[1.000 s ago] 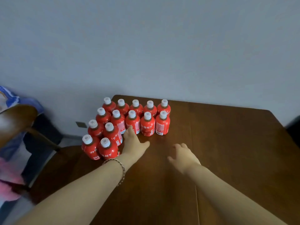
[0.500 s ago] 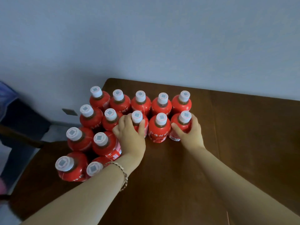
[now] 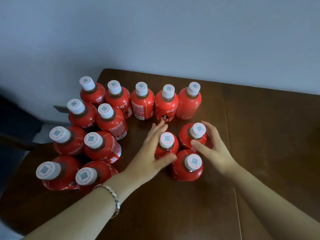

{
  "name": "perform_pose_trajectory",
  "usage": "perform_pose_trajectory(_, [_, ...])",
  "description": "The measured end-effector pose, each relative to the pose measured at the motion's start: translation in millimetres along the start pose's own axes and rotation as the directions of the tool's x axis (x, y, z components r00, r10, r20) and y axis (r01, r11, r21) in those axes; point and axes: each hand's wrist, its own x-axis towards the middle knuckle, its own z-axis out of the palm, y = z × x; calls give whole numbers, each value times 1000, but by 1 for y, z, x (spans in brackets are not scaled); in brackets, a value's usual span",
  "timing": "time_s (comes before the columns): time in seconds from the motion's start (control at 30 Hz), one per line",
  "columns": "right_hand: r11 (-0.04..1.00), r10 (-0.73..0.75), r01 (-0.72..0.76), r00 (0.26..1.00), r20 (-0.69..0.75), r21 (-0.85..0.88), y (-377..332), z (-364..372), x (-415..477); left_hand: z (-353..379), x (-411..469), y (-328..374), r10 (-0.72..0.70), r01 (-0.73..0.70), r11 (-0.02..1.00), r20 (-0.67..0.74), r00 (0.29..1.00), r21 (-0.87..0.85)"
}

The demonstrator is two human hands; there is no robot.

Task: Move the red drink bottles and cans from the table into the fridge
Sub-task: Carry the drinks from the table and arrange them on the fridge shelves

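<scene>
**A:** Where were the red bottles found?

**B:** All were stood upright on the table, and no fridge was to be seen. A row of five was lined up nearest the wall. A larger cluster was packed at the left corner. Three were grouped apart from the rest, close to the person and touching one another.

**A:** How were the hands set?

**B:** The left hand was laid along the left side of the middle bottle. Its fingers were kept nearly straight and its thumb was wrapped across the bottle's front, so the bottle was clasped between them, though some blur was noted there. The right hand was curled round the far bottle, with the fingers passed behind it and the thumb pressed to its near side.

**A:** And the near bottle?

**B:** No grip on it could be made out. It was hemmed in between the two thumbs.

**A:** Why was it done that way?

**B:** It was judged that the three were being gathered into one bunch, so that several could be carried in a single trip. Pressure from both sides would be needed, with the third bottle pinned between the others. These rounded bottles would probably be squeezed out if that pressure were uneven.
</scene>
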Motion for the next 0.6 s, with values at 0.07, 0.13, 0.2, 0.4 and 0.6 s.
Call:
perform_pose_trajectory(0.07, [993, 4, -4, 1000, 0, 115, 4, 9, -9, 13, -9, -4, -32, 32, 999, -23, 999, 8])
perform_pose_trajectory(0.13, [982, 4, 7, 998, -58, 190, 10, 19, -14, 27, -18, -7, -53, 54, 998, -77, 996, 10])
perform_pose_trajectory(0.2, [960, 26, 2, 995, -97, 278, 15, 28, -14, 40, -23, -11, -37, 34, 999, -142, 989, -27])
perform_pose_trajectory(0.4, [890, 56, 5, 991, -120, 456, 27, 36, -5, 57, -17, -21, 56, -77, 995, -277, 959, -66])
perform_pose_trajectory(0.6, [897, 12, 29, 996, -91, 441, 33, 29, 4, 64, -14, -23, 44, -69, 996, -344, 938, -61])
